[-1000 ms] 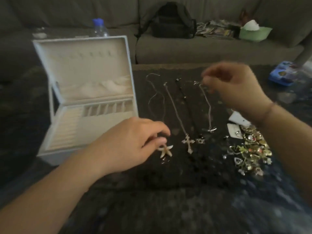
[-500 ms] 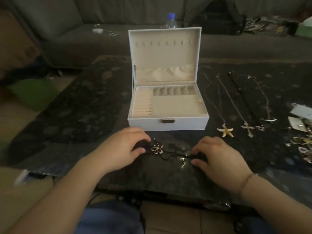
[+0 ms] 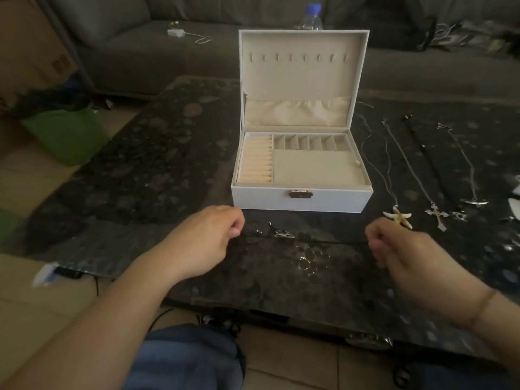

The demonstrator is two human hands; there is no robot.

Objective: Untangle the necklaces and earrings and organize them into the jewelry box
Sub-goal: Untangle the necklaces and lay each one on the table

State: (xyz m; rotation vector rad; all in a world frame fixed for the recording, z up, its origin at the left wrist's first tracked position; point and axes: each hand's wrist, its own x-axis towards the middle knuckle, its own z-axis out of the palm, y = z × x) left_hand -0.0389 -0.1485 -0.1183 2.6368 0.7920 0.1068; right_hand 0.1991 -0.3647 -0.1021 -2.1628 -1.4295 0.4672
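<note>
Since the earlier frame both hands have drawn apart, and before the open jewelry box the left hand and right hand each pinch an end of the black cord necklace, a light, limp strand probably best held at its ends, flower pendant hanging mid-span.

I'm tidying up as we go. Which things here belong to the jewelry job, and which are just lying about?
Job:
jewelry box, open
black cord necklace, stretched between left hand and right hand
starfish necklace
cross necklace

Lying about:
water bottle
green bin
white charger on the sofa
</note>
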